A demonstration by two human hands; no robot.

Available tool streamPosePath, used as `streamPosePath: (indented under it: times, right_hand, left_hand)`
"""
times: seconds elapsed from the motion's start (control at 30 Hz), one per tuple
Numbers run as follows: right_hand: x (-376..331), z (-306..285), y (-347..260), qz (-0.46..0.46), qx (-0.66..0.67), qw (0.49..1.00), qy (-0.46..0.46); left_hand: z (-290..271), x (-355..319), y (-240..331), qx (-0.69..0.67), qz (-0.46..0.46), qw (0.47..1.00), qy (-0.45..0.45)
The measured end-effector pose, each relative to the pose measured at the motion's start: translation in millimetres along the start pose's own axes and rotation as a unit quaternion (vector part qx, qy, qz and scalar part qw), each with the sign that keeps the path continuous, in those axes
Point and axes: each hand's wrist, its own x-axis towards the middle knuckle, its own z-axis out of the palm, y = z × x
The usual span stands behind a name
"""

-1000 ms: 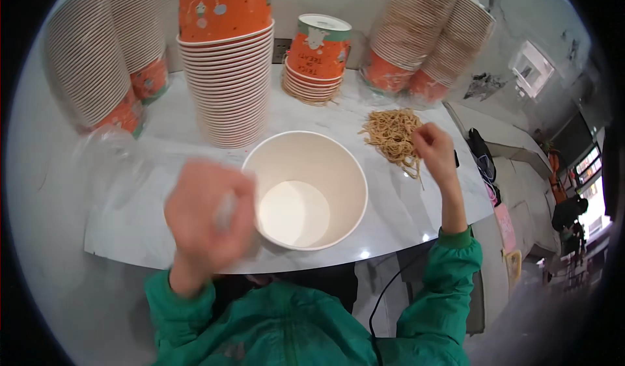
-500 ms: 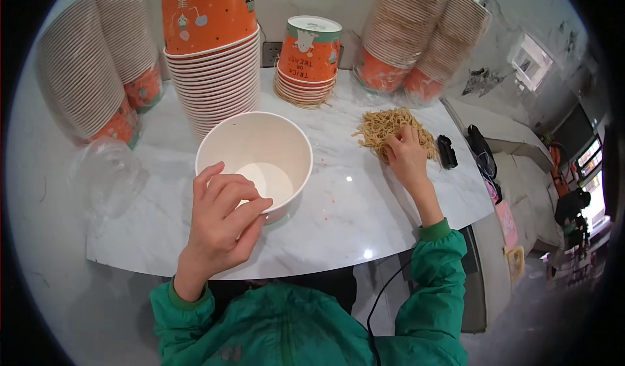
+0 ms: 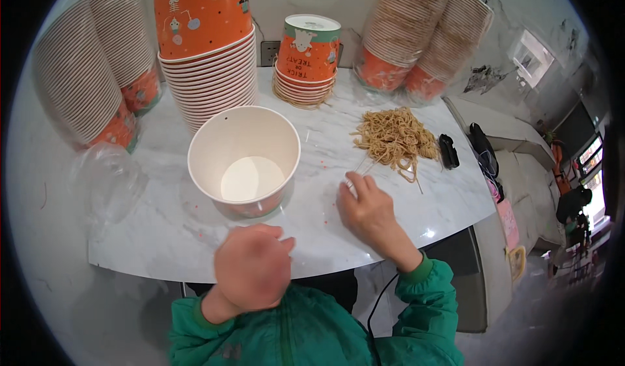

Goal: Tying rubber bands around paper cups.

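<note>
A large paper bucket [image 3: 244,135], white inside, stands upright near the table's middle. One small dark hole shows high in its far wall. My left hand [image 3: 254,268] is in front of it, raised near the table edge and clear of the rim; motion smears its fingers. To the bucket's right, my right hand [image 3: 371,213] is low over the table with its fingers pinched. Thin pale strands show at its fingertips, apparently a piece of string. Beyond that hand lies a tangled heap of tan string [image 3: 397,138], a few ends trailing toward me.
Nested orange buckets form a tall upside-down stack [image 3: 208,73]; a shorter stack [image 3: 306,54] stands beside it. Wrapped bucket stacks [image 3: 78,73] fill the far left, others [image 3: 403,34] the far right. Clear plastic [image 3: 107,177] lies left, a black object [image 3: 448,151] right of the string.
My right hand has left the string heap and come nearer and leftward, pulling strands with it. My left hand has come off the bucket toward me; the bucket sits slightly further left.
</note>
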Motion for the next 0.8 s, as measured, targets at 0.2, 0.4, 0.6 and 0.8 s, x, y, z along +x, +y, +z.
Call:
streamPosePath:
  times: [0.2, 0.4, 0.6, 0.8]
  right_hand:
    - [-15, -19, -42, -0.004, 0.04, 0.999, 0.01]
    - [-22, -47, -77, -0.007, 0.188, 0.982, 0.02]
    - [-33, -54, -65, -0.019, 0.157, 0.987, 0.038]
    - [-35, -66, -31, 0.068, 0.118, 0.989, 0.059]
  left_hand:
    - [29, -11, 7, -0.182, -0.255, 0.944, -0.101]
    - [37, -4, -1, -0.283, -0.277, 0.894, -0.208]
    - [35, -18, -3, -0.26, -0.325, 0.866, -0.276]
    - [17, -21, -14, -0.214, -0.257, 0.918, -0.214]
